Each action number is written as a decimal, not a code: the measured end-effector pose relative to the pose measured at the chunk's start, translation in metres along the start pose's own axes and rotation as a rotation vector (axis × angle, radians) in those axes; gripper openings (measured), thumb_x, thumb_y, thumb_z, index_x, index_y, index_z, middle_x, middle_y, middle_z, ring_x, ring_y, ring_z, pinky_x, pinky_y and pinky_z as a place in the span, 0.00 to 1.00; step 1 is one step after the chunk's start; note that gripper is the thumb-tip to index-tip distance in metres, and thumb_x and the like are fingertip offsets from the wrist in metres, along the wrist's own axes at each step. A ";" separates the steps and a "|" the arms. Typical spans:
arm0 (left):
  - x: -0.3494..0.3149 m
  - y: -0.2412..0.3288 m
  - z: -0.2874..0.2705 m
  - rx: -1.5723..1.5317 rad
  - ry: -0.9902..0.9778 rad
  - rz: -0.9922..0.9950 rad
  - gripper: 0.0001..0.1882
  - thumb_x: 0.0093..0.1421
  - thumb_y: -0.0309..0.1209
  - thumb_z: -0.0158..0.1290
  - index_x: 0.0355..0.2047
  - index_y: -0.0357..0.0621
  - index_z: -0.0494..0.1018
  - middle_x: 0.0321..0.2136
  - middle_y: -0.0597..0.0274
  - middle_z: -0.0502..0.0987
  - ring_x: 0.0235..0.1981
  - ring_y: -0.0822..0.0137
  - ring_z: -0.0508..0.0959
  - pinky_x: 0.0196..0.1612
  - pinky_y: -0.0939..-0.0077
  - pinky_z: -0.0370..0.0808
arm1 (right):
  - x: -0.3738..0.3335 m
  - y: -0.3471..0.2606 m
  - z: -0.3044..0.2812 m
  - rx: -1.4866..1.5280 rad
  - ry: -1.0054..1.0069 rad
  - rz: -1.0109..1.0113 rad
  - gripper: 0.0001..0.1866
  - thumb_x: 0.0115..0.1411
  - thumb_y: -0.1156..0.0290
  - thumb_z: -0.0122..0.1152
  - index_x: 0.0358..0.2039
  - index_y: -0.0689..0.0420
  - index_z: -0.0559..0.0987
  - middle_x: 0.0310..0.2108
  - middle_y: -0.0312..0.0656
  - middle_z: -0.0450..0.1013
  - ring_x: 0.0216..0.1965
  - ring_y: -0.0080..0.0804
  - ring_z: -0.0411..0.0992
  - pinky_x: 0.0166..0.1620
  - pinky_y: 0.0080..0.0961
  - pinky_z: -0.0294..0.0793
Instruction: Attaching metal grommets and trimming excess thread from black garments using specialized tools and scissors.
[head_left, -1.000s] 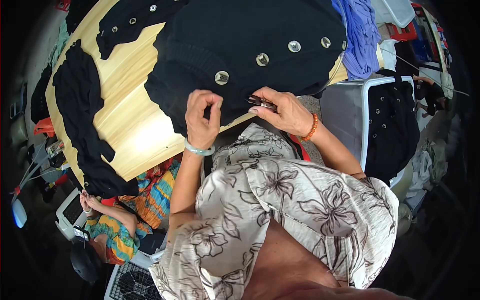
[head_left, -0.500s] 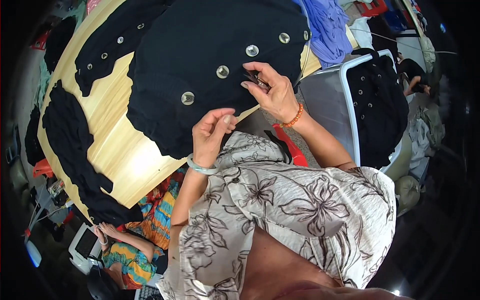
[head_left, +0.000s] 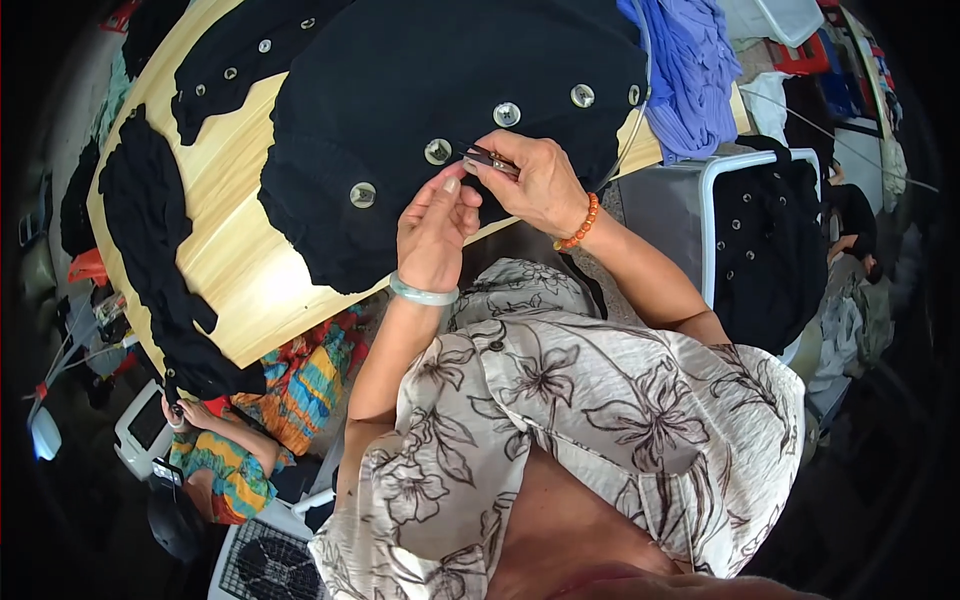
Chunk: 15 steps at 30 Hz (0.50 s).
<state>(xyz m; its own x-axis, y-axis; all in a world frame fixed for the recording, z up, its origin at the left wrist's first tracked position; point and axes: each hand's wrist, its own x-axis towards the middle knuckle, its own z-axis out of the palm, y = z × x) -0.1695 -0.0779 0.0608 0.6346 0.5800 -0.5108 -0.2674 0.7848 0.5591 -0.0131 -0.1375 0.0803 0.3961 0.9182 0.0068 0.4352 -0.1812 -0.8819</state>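
A black garment (head_left: 340,110) with a row of large shiny buttons lies spread over the wooden table (head_left: 265,285). In my right hand (head_left: 540,185) is a pair of dark thread snips (head_left: 493,161), their tips pointing left beside one button (head_left: 438,151). My left hand (head_left: 430,238) is just below that button, palm partly up, with thumb and forefinger pinched close to the snips' tips. Whatever those fingers hold, perhaps a thread, is too small to make out.
Other black garments (head_left: 150,220) lie along the table's left side. Purple fabric (head_left: 690,80) is heaped at the far right. Beside my right arm stands a grey bin (head_left: 665,205) with black buttoned clothes in it. Another person (head_left: 228,455) works at the lower left.
Both hands have come together near the button. My right hand has moved the snips left, and the left fingers have gone up to meet their tips. The whole view has shifted slightly.
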 end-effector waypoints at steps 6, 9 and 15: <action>0.012 -0.007 0.006 -0.294 -0.078 -0.063 0.09 0.67 0.31 0.52 0.43 0.40 0.76 0.23 0.69 0.71 0.20 0.77 0.66 0.24 0.82 0.62 | 0.005 0.005 -0.010 0.133 -0.134 0.034 0.09 0.60 0.71 0.63 0.35 0.64 0.80 0.17 0.34 0.69 0.20 0.14 0.61 0.23 0.19 0.61; 0.013 -0.012 0.011 -0.313 -0.035 -0.017 0.07 0.66 0.30 0.53 0.41 0.40 0.76 0.22 0.70 0.69 0.19 0.77 0.64 0.23 0.82 0.61 | 0.006 0.006 -0.017 0.115 -0.205 0.009 0.08 0.61 0.71 0.63 0.35 0.64 0.80 0.19 0.34 0.70 0.21 0.12 0.61 0.24 0.17 0.61; 0.002 -0.020 0.010 -0.224 -0.039 0.113 0.06 0.66 0.28 0.52 0.40 0.38 0.75 0.21 0.68 0.69 0.19 0.77 0.63 0.25 0.82 0.60 | 0.003 0.013 -0.037 0.190 -0.297 0.102 0.08 0.61 0.73 0.61 0.37 0.65 0.79 0.24 0.31 0.74 0.24 0.09 0.63 0.26 0.13 0.63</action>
<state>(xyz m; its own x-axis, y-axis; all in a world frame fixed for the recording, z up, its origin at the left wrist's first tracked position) -0.1556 -0.0948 0.0549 0.6180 0.6614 -0.4250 -0.4895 0.7467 0.4504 0.0241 -0.1504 0.0860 0.1655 0.9660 -0.1986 0.2367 -0.2344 -0.9429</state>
